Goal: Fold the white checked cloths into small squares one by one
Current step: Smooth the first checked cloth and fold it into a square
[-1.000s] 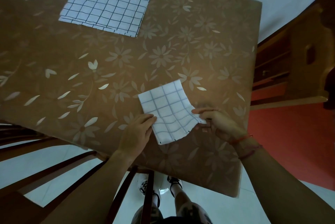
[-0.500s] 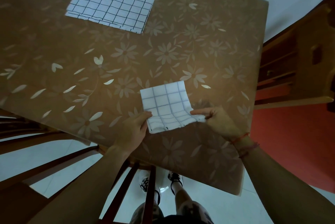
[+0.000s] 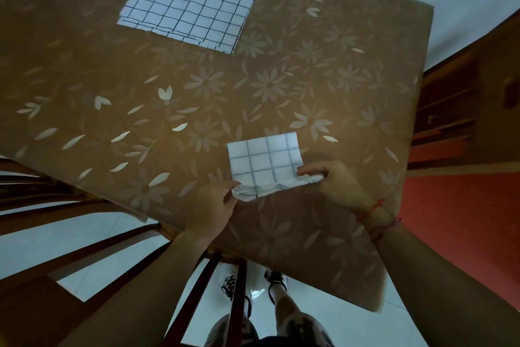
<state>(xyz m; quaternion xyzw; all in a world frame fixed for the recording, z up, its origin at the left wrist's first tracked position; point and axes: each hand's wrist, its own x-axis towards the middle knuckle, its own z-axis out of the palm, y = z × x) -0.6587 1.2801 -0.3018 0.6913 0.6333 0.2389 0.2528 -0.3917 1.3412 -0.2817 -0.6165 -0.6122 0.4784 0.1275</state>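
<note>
A small folded white checked cloth (image 3: 266, 159) lies on the brown flowered tablecloth (image 3: 197, 104) near the table's front right. Its near edge is lifted and curled upward. My left hand (image 3: 215, 206) pinches the near left corner of that edge. My right hand (image 3: 332, 180) pinches the near right corner, with thumb and fingers closed on the bunched fabric. At the far side of the table a stack of larger flat white checked cloths (image 3: 191, 0) with dark lines lies apart from both hands.
A wooden chair back (image 3: 112, 256) stands under the table's near edge, between me and the table. A wooden cabinet (image 3: 464, 110) stands to the right over a red floor. The table's right edge (image 3: 422, 121) is close to my right hand.
Both hands have lifted the cloth's near edge and carried it away from me, so the visible flat part has grown shorter. The view has shifted slightly.
</note>
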